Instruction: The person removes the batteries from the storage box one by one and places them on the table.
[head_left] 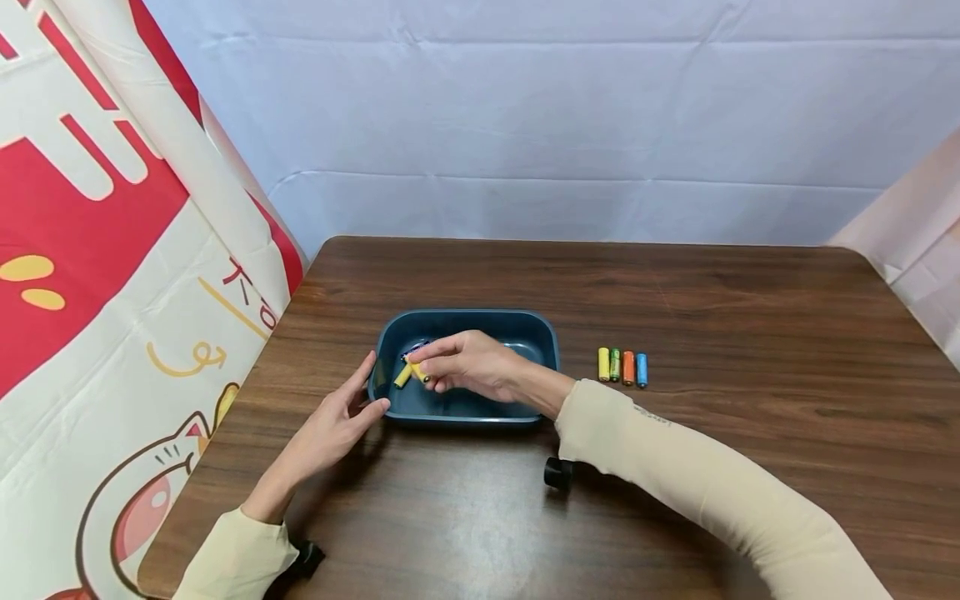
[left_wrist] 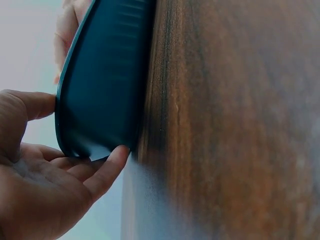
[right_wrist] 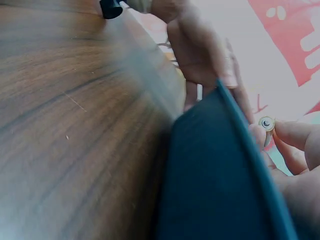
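A dark blue plastic bin [head_left: 480,417] stands on the wooden table. My left hand [head_left: 337,423] grips its left end, thumb on the rim and fingers [left_wrist: 107,172] against the end wall. Over the bin, my right hand [head_left: 476,367] pinches a yellow battery [head_left: 420,372] between thumb and fingertips; the battery's end [right_wrist: 267,123] faces the camera in the right wrist view. Below that hand, another yellow battery [head_left: 402,377] lies in the bin. A dark battery [head_left: 411,352] is partly hidden behind the fingers.
To the right of the bin, a yellow battery [head_left: 603,364], a green battery [head_left: 615,365], an orange battery [head_left: 628,367] and a blue battery [head_left: 642,370] lie side by side. A white cloth [head_left: 562,125] hangs behind the table [head_left: 720,308]; a printed cloth [head_left: 135,333] hangs at left.
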